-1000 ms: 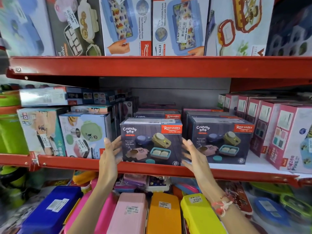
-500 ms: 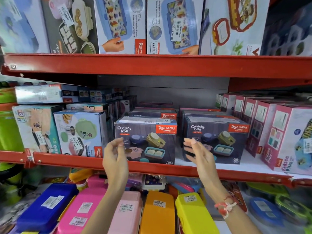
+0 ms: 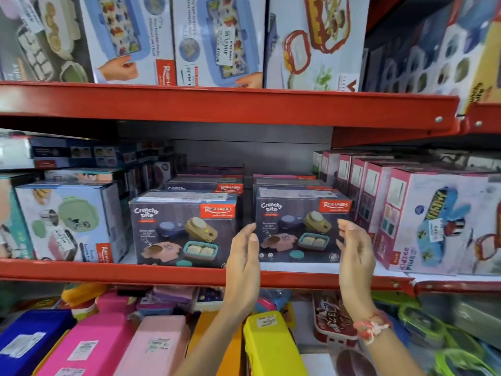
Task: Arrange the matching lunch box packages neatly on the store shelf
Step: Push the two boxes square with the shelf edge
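On shelf [image 3: 162,274], box [image 3: 301,226] front-facing, broadside.

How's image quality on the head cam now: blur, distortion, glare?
Head view: centre fairly sharp, the two Crunchy Bite boxes print legible; both hands, left and right, slightly soft; edges smeared, especially the far-left boxes; wide-angle bend bows the red shelf edge; lighting even, no strong glare, dark shadow under the upper shelf.
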